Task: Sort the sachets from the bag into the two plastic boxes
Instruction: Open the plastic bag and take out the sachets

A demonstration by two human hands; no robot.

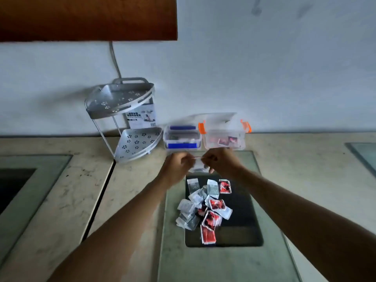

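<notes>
A heap of red and grey-white sachets (205,206) lies on a black mat (242,212). Behind it stand two clear plastic boxes: one with blue clasps (182,139) holding grey sachets, and one with orange clasps (224,137) holding red ones. Both are uncovered. My left hand (177,163) and my right hand (219,161) meet just in front of the boxes, above the mat's far edge. Together they pinch the top edge of a small clear bag (198,166), which hangs between them; I cannot tell what it contains.
A two-tier metal corner rack (122,119) stands left of the boxes against the white wall. The stone counter (61,200) has glass insets (223,265), one under the mat. A dark opening (12,184) sits at far left. A wooden cabinet (87,17) hangs above.
</notes>
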